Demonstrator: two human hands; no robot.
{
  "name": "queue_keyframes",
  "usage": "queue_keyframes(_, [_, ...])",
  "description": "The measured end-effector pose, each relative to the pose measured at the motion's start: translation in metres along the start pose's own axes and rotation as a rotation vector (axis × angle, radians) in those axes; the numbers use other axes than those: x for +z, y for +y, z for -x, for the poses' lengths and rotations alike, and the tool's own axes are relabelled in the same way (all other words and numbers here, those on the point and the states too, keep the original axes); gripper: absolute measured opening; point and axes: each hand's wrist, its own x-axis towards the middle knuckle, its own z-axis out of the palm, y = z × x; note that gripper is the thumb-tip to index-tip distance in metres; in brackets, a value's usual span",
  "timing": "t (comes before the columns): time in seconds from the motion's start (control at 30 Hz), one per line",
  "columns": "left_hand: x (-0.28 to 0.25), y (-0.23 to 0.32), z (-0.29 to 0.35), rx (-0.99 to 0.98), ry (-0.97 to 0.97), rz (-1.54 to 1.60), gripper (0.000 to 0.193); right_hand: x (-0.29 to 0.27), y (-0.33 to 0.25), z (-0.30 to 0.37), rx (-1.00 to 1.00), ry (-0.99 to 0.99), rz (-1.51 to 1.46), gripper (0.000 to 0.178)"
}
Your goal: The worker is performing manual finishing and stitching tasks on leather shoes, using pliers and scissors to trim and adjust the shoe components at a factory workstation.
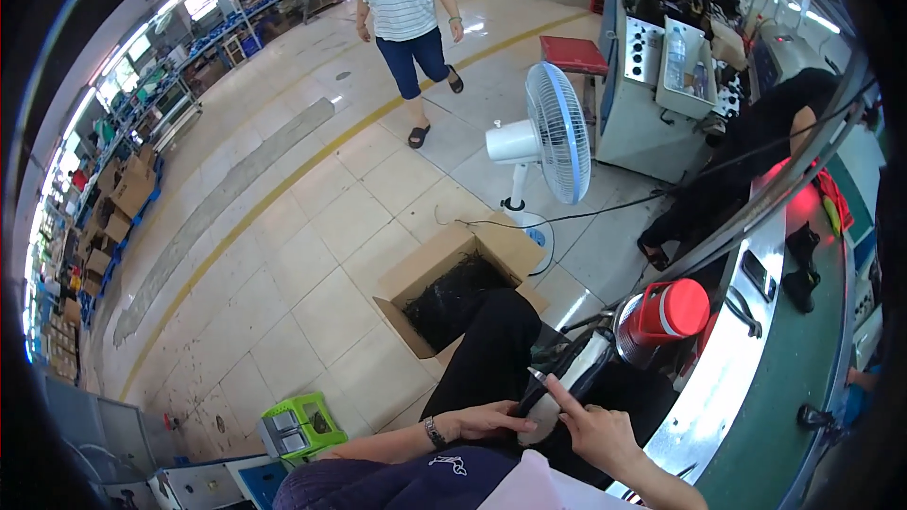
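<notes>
A black shoe with a pale grey face [542, 414] lies across my lap, its other end toward a shiny metal cylinder. My left hand [488, 420], with a band at its wrist, is closed around the near end of the shoe. Over the shoe's right side is my right hand [597, 430], index finger stretched forward and the other fingers curled. A slim tool with a silver tip [537, 374] shows at that fingertip; the rest of it is hidden. Beyond the shoe, a red jug with a white rim [673, 310] sits on the metal cylinder [633, 331].
An open carton [402, 326] with black material stands by my knee, a white fan [557, 137] behind it. At right, a green conveyor [756, 430] carries black shoes [801, 269]; a phone [758, 274] lies on its metal edge. A person [402, 9] is on the floor ahead; another crouches right.
</notes>
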Motion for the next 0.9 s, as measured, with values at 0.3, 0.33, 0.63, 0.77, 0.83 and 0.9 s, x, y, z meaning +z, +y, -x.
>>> queue_keyframes(0.3, [0.029, 0.009, -0.004, -0.012, 0.323, -0.076, 0.098, 0.030, 0.024, 0.029, 0.658, 0.470, -0.833, 0.076])
queue_keyframes(0.33, [0.023, -0.002, -0.009, 0.021, 0.373, -0.084, 0.101, 0.042, 0.040, 0.040, 0.657, 0.570, -0.902, 0.078])
queue_keyframes(0.63, [0.015, 0.013, 0.003, 0.116, 0.473, -0.341, 0.073, 0.100, 0.143, 0.146, 1.164, 0.650, -0.309, 0.068])
queue_keyframes(0.77, [0.003, 0.018, -0.001, 0.319, 0.568, -0.513, 0.068, 0.104, 0.160, 0.177, 1.567, 0.174, -0.201, 0.076])
queue_keyframes(0.83, [0.006, 0.028, 0.004, 0.391, 0.622, -0.582, 0.073, 0.092, 0.141, 0.164, 1.564, 0.222, -0.090, 0.060])
queue_keyframes(0.9, [0.007, 0.032, 0.003, 0.419, 0.612, -0.501, 0.077, 0.091, 0.141, 0.164, 1.511, 0.245, 0.007, 0.059])
